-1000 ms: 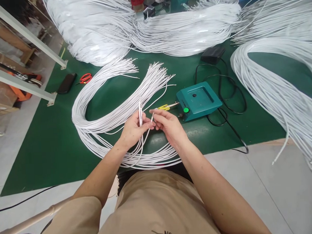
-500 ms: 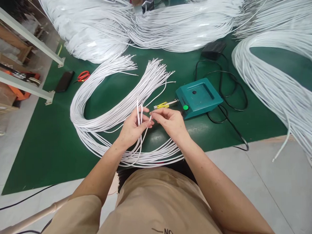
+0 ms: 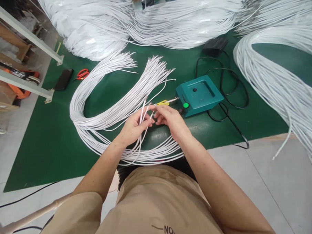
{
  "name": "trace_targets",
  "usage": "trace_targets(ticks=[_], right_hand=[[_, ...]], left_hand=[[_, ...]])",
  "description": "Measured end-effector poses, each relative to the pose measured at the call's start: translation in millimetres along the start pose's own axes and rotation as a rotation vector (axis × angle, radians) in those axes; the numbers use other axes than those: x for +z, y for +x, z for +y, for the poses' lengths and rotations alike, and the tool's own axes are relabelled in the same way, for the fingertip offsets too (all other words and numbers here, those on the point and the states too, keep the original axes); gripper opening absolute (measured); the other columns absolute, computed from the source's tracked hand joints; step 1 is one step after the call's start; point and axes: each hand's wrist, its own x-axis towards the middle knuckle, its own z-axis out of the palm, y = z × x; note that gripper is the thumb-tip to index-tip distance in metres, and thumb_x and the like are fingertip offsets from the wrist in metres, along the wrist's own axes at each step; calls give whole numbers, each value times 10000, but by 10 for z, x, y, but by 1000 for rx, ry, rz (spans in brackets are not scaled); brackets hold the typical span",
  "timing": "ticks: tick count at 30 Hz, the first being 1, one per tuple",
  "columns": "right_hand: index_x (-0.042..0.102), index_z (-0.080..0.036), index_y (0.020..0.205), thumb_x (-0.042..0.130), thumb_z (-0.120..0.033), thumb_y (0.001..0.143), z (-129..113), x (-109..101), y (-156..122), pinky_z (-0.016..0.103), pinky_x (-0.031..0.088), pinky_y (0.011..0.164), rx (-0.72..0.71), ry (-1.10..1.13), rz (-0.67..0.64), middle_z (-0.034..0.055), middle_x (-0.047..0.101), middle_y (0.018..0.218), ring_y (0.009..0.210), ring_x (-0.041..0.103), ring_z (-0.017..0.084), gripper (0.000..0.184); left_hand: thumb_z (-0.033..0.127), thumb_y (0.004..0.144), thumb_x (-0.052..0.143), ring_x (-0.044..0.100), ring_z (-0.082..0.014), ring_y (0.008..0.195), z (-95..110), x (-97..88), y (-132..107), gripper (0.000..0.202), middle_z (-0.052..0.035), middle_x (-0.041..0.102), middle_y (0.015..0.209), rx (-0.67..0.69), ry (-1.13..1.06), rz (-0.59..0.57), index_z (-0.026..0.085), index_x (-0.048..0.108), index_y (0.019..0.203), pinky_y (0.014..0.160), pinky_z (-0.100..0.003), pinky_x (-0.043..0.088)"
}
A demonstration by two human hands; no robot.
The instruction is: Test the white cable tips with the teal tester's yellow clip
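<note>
My left hand (image 3: pixel 135 126) is closed around a few thin white cables (image 3: pixel 141 114); their ends stick up past the fingers and their lengths run down towards the table edge. My right hand (image 3: pixel 171 121) meets it at the fingertips, its fingers curled by the cable ends. Whatever it pinches is hidden behind the fingers. Just beyond the hands, a tool with a yellow part (image 3: pixel 163 103) and a metal rod projects from a teal box (image 3: pixel 200 94) with a green button. A looped bundle of white cables (image 3: pixel 79 111) lies to the left, with its loose ends pointing away from me.
Large heaps of white cable (image 3: pixel 185 22) line the back of the green table (image 3: pixel 43 149). Another bundle (image 3: pixel 275 74) hangs over the right edge. A black adapter (image 3: pixel 215 46) and black cord lie behind the box. Red-handled scissors (image 3: pixel 82 74) and a dark flat case (image 3: pixel 63 79) are at left.
My right hand has shifted slightly and its fingers have curled more, away from the cable tip they pinched. The left hand's cables lean further to the right.
</note>
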Motion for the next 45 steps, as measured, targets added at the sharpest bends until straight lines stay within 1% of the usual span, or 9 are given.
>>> trace_targets(ticks=[5, 11, 18, 21, 25, 28, 31, 41, 45], right_hand=[[674, -177, 779, 567, -522, 804, 31, -23, 11, 253, 453, 700, -201, -272, -78, 3, 648, 741, 718, 563, 132, 362], [664, -187, 720, 587, -348, 819, 89, -13, -1, 267, 435, 693, -289, -458, 13, -5, 672, 709, 687, 581, 143, 203], [601, -162, 779, 350, -199, 961, 32, -118, 47, 310, 392, 739, -913, -1197, 27, 76, 595, 817, 769, 505, 182, 312], [622, -151, 906, 354, -201, 965, -89, -245, 142, 351, 363, 756, -1044, -1494, -26, 103, 628, 901, 825, 503, 222, 279], [620, -129, 1017, 436, -169, 920, -270, -404, 317, 378, 334, 872, -945, -1655, 58, 120, 674, 1001, 945, 532, 260, 212], [650, -132, 900, 473, -131, 878, -348, -466, 424, 380, 305, 923, -829, -1736, -32, 96, 704, 828, 843, 565, 240, 178], [665, -144, 851, 515, -107, 831, -383, -474, 464, 367, 292, 927, -770, -1745, -103, 89, 718, 835, 830, 573, 222, 156], [672, -155, 811, 517, -97, 808, -349, -449, 494, 366, 350, 829, -755, -1717, -71, 89, 710, 802, 838, 501, 236, 165], [674, -160, 855, 513, -158, 849, -369, -435, 420, 425, 351, 960, -740, -1728, -64, 81, 703, 816, 907, 529, 244, 162]], left_hand=[[297, 820, 645, 615, -136, 740, -2, 1, 10, 454, -21, 631, 832, -10, -34, 4, 191, 561, 1253, 637, -231, 478], [257, 785, 679, 606, -121, 702, 42, 14, 14, 438, 0, 613, 750, -59, -70, 39, 197, 589, 1209, 584, -200, 460], [211, 677, 755, 599, -90, 605, 125, -2, 163, 428, -5, 637, 696, -298, -444, 25, 148, 634, 1083, 448, -147, 371], [198, 663, 762, 606, -87, 604, 96, 13, 258, 466, -17, 655, 711, -318, -445, 66, 135, 621, 1102, 403, -128, 320], [232, 693, 748, 638, -103, 653, 8, 52, 346, 507, -14, 661, 736, -226, -299, 117, 159, 590, 1170, 383, -118, 305], [258, 704, 742, 651, -112, 666, -59, 67, 387, 507, -12, 664, 745, -191, -244, 118, 167, 583, 1177, 389, -118, 331], [261, 701, 745, 655, -111, 662, -110, 67, 420, 518, -12, 671, 753, -181, -250, 120, 159, 575, 1179, 419, -125, 384], [237, 661, 770, 662, -129, 645, -209, 119, 463, 561, -19, 668, 726, -259, -240, 156, 116, 574, 1172, 519, -192, 506], [231, 644, 783, 662, -128, 645, -209, 143, 455, 579, -19, 668, 727, -282, -235, 161, 102, 579, 1170, 525, -195, 518]])
